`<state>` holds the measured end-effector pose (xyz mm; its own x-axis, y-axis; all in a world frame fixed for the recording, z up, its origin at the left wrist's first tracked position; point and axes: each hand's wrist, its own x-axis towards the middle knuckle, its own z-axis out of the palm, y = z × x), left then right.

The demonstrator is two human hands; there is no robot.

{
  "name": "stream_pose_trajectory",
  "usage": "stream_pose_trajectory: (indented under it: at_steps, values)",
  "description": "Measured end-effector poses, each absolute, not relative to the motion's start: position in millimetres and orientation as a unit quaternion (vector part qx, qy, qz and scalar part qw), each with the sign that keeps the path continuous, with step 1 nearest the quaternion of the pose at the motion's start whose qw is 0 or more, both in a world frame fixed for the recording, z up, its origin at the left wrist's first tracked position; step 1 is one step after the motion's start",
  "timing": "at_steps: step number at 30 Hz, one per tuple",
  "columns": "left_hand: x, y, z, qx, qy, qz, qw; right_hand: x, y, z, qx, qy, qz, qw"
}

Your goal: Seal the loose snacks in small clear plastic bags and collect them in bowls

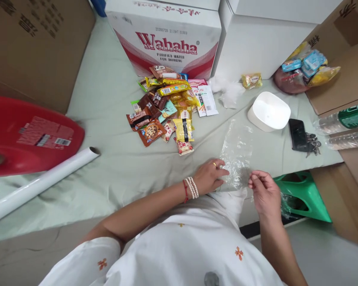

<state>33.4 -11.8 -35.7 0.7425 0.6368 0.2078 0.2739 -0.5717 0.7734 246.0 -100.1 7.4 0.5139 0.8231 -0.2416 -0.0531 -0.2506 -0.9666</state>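
Observation:
A clear plastic bag lies flat and crinkled near the table's front edge. The fingers of my left hand are spread, and their tips rest at the bag's left side. At its lower right, my right hand is closed, thumb against fingers, in a pinch at the bag's edge. A heap of wrapped snacks sits beyond my left hand, with a yellow packet on its near side. To the right of the bag stands a white plastic bowl with nothing in it.
A Wahaha carton and a white box stand at the back. Crumpled clear plastic lies before them. On the right are a phone, keys and bottles. A white roll and red jug occupy the left.

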Motion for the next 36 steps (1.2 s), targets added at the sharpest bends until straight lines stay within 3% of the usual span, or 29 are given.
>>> stream_pose_trajectory:
  at_steps: [6,12,14,16,19,26,28,30,33,36]
  values:
    - [39.2,-7.3,-30.5,0.782,0.308,0.292,0.457,261.7,-128.2,11.4,-0.729,-0.248,0.374,0.516]
    - [42.4,-10.8,-28.5,0.712,0.395,0.342,0.469,230.7,-140.2,12.7,-0.688,-0.315,0.573,0.315]
    - [42.6,-15.0,-25.6,0.712,0.387,0.359,0.464,219.3,-131.7,7.4,-0.73,-0.329,0.495,0.339]
    - [40.5,-19.1,-20.4,0.701,0.384,0.383,0.463,215.7,-118.3,0.4,-0.797,-0.334,0.331,0.379]
    - [33.6,-23.0,-11.3,0.667,0.392,0.422,0.472,222.1,-93.7,-9.1,-0.829,-0.376,0.174,0.376]
    - [6.3,-27.5,-15.0,0.497,0.427,0.445,0.61,229.0,-46.6,-18.8,-0.758,-0.425,0.337,0.363]
    - [-4.0,-31.7,-15.6,0.544,0.494,0.432,0.523,225.2,-41.1,-17.6,-0.738,-0.432,0.364,0.369]
    - [-11.1,-36.4,-10.9,0.64,0.538,0.404,0.37,220.1,-38.5,-14.5,-0.729,-0.446,0.363,0.371]
    - [-10.5,-36.4,1.3,0.777,0.498,0.343,0.179,212.3,-36.7,-7.6,-0.713,-0.474,0.363,0.366]
    - [-1.9,-20.7,6.9,0.846,0.449,0.265,0.111,208.5,-35.2,-1.4,-0.693,-0.498,0.371,0.368]
